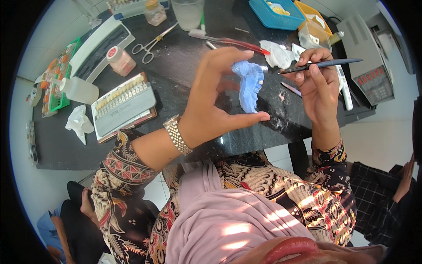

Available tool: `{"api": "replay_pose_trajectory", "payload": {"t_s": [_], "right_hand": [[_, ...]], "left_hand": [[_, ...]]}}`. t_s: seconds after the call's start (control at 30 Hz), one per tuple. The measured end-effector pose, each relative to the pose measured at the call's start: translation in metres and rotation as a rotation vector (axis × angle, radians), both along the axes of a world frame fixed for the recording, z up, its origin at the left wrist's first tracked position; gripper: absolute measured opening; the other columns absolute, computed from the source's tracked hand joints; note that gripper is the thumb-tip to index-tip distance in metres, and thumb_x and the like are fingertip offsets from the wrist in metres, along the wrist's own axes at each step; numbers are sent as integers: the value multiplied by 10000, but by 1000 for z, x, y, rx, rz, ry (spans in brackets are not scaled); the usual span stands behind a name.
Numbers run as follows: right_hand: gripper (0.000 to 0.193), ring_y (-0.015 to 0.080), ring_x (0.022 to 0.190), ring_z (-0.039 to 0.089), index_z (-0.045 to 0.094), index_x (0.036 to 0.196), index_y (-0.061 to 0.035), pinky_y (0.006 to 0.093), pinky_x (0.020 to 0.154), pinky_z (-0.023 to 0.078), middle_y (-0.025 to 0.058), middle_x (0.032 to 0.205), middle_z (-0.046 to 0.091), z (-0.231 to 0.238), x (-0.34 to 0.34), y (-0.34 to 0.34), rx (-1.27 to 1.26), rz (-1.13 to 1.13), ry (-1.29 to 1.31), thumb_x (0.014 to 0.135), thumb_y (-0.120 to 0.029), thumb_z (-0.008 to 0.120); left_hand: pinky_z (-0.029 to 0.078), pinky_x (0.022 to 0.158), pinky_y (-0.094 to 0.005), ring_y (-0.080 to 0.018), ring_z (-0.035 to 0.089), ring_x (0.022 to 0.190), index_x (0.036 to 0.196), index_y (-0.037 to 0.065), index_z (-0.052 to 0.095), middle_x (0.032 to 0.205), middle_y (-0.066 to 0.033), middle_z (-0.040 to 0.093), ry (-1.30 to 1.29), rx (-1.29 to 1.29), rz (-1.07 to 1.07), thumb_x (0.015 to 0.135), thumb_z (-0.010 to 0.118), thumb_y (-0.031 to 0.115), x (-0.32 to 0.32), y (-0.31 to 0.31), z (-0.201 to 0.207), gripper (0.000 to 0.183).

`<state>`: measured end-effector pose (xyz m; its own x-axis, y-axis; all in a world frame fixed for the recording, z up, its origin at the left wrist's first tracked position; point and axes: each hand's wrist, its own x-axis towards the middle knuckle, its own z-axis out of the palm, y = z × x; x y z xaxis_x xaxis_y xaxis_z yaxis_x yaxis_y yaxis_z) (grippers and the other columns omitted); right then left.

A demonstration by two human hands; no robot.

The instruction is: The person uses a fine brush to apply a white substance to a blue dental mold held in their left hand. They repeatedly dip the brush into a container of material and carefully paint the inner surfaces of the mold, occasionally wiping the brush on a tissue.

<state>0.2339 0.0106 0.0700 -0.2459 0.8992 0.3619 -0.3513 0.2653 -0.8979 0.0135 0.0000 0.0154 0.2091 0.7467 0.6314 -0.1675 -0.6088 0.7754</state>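
Observation:
My left hand (204, 99), with a metal watch on its wrist, grips a blue dental cast (249, 88) between thumb and fingers, its row of teeth turned to the right. A small pale tooth-coloured spot shows among the blue teeth. In my right hand (323, 94) is a slim pen-like tool (336, 63), dark with a blue-grey handle, pinched in the fingers. Its thin black tip points left toward the cast, a gap apart from it. Both hands are raised above the black worktop (180, 79).
Ring-handled scissors (151, 46), a tooth shade guide (125, 108), a powder jar (121, 61) and a white bottle (81, 90) lie or stand at left. Behind are a red toothbrush (233, 41), crumpled tissue (277, 54) and a blue tray (263, 15). Other people sit at both sides.

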Motion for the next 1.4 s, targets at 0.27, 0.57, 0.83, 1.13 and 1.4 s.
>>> {"api": "replay_pose_trajectory", "payload": {"t_s": [0.27, 0.57, 0.83, 1.13, 1.4], "right_hand": [[122, 152, 673, 546, 391, 970, -43, 575, 866, 483, 106, 906, 492, -16, -26, 10, 184, 24, 12, 934, -96, 495], [197, 149, 661, 503, 340, 991, -74, 298, 635, 523, 133, 922, 462, -28, -28, 1, 359, -51, -52, 936, -157, 509], [169, 123, 655, 495, 354, 986, -77, 261, 603, 522, 120, 918, 466, -29, -29, 0, 248, -49, -9, 939, -145, 502], [169, 118, 624, 496, 362, 980, -68, 283, 616, 546, 112, 889, 471, -31, -30, 1, 257, -102, -3, 932, -130, 512], [164, 113, 621, 429, 368, 896, -81, 260, 590, 481, 69, 856, 439, -24, -30, -1, 318, -107, -155, 947, -172, 495]], "left_hand": [[539, 781, -294, -196, 444, 1111, 1296, 145, 403, 1231, -81, 360, -82, 41, 6, 568, 873, 185, 1, 3, -3, 867], [553, 803, -297, -199, 432, 1113, 1282, 127, 414, 1208, -86, 360, -91, 46, 18, 568, 872, 200, 2, 3, -3, 852], [525, 902, -397, -228, 416, 1189, 1307, 97, 268, 1261, -112, 293, 33, 82, -51, 539, 875, 58, -3, 3, 2, 980], [526, 901, -397, -225, 427, 1180, 1300, 90, 285, 1253, -109, 292, 44, 77, -51, 544, 865, 34, -3, 3, 1, 954], [526, 896, -366, -209, 448, 1164, 1289, 97, 322, 1253, -105, 297, 72, 105, -29, 537, 870, 37, -4, 3, 2, 932]]}}
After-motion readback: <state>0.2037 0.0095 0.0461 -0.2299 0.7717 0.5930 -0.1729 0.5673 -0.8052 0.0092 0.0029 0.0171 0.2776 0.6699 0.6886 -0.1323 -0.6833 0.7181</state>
